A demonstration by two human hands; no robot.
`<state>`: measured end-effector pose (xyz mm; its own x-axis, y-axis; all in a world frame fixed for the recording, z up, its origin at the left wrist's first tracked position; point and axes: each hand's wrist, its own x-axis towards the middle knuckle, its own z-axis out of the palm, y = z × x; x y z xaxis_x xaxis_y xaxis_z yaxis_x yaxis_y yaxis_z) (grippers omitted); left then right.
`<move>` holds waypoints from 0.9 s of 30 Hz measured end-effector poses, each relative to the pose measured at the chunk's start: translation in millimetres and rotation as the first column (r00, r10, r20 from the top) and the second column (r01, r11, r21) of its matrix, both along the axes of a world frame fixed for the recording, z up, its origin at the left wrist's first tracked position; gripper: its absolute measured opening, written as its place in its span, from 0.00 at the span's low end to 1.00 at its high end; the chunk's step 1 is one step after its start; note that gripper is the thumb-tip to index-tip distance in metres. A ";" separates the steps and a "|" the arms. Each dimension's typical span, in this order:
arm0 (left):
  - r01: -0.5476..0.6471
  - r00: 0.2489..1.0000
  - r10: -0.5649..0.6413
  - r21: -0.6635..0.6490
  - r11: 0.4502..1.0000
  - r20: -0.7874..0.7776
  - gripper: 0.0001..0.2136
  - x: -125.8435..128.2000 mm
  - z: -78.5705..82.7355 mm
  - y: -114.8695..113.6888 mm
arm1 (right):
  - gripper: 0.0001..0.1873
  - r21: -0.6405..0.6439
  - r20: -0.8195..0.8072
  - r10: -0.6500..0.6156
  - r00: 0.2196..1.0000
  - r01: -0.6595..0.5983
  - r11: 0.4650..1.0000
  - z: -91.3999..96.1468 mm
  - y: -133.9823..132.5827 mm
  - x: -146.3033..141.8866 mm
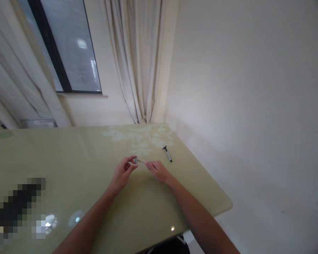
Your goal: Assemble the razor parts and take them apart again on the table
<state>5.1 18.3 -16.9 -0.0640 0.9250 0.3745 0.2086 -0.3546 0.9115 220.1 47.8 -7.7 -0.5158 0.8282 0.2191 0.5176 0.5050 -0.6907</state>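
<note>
Above the pale green tabletop (76,155), my left hand (122,173) pinches a small dark, rectangular piece (135,160) that looks like a razor head, between thumb and fingers. My right hand (159,170) is closed around a thin, light stick-like piece (141,161), whose tip points left and meets or nearly meets the razor head. Whether the two are joined is too small to tell. Most of the thin piece is hidden in my right fist. Just beyond my right hand lies a razor (168,154) with a black head and grey handle, touched by neither hand.
The table's right edge slants along a bare white wall (241,106). Behind the table hang beige curtains (137,63) beside a dark-framed window (71,46). A pixelated dark patch (18,204) covers the lower left of the table.
</note>
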 end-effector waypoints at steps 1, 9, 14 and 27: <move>0.005 1.000 -0.005 0.002 1.000 0.000 0.20 -0.1 -0.5 0.2 | 0.30 0.004 0.001 0.006 1.000 -0.006 1.000 -0.4 -0.2 -0.7; -0.004 1.000 0.004 0.005 1.000 0.025 0.19 -0.4 -2.2 1.6 | 0.29 -0.003 0.022 -0.025 0.999 0.025 1.000 3.8 -5.1 -3.3; -0.010 1.000 0.010 0.010 1.000 0.019 0.19 -1.4 -1.8 1.4 | 0.27 0.023 0.049 -0.069 0.996 0.068 0.997 1.8 -4.3 -3.6; -0.036 0.999 0.036 0.002 0.999 0.025 0.20 -0.4 2.0 -0.4 | 0.26 0.002 -0.038 -0.017 0.999 0.018 1.000 2.0 -7.9 -7.7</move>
<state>4.7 17.9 -14.9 -0.1068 0.9211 0.3743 0.1986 -0.3491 0.9158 212.5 39.9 -5.7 -0.4924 0.8365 0.2402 0.4997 0.4977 -0.7089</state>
